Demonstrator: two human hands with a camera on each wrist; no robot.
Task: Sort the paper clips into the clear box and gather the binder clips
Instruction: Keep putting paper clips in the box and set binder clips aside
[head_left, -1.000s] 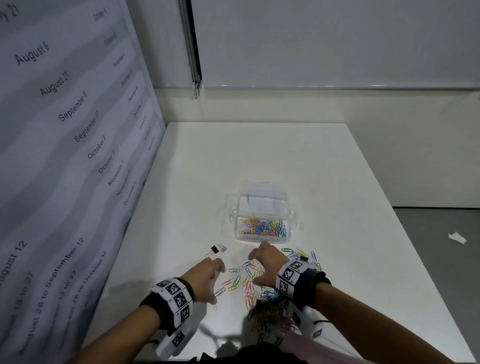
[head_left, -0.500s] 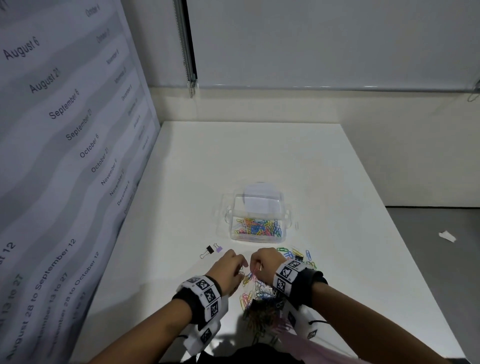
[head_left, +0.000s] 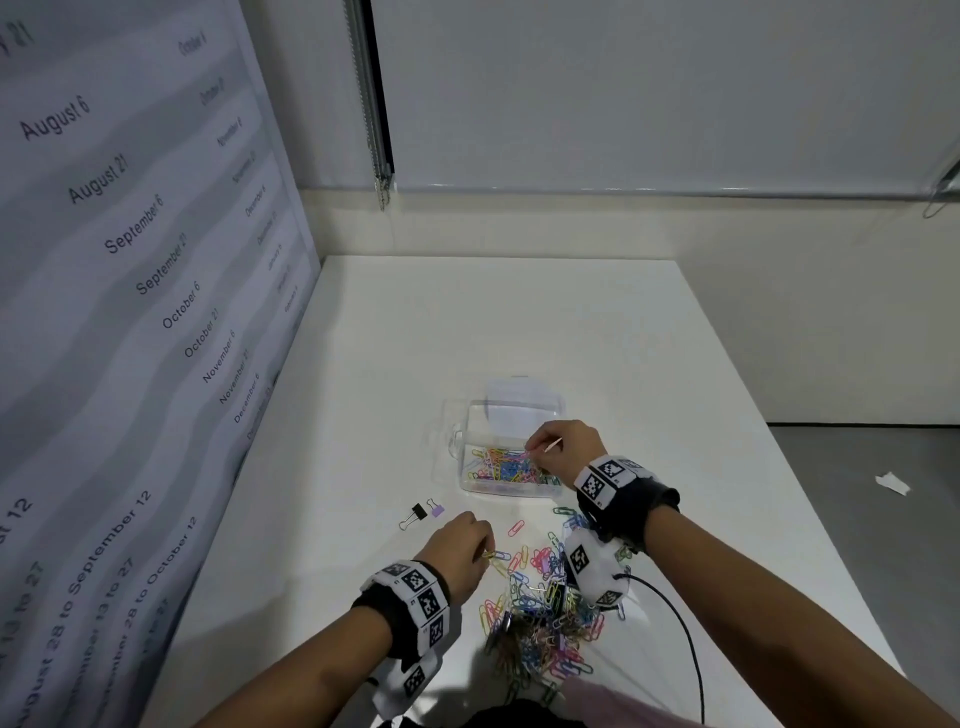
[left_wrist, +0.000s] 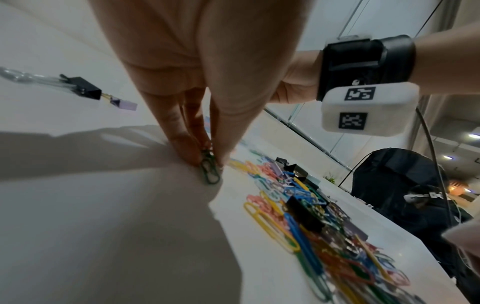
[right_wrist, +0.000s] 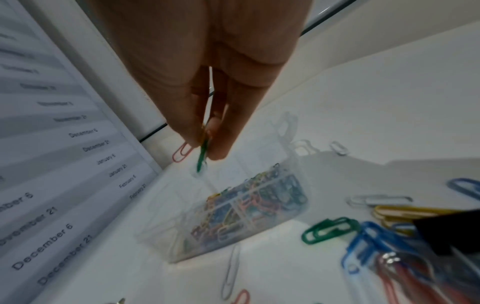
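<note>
Nearest, a heap of coloured wire paper clips (head_left: 540, 618) sprawls on the white table (head_left: 675, 395), a few black binder clips mixed in. Left hand (head_left: 457, 553) at the heap's left edge, fingertips (left_wrist: 187, 152) pinching a green paper clip (left_wrist: 209, 172) against the tabletop. Just beyond it, a black binder clip (head_left: 415, 513) and a lilac binder clip (head_left: 437, 510) lie side by side. Farther, right hand (head_left: 563, 449) hovers over the clear plastic box (head_left: 506, 488) of clips, pinching several clips, one green (right_wrist: 202, 156).
</note>
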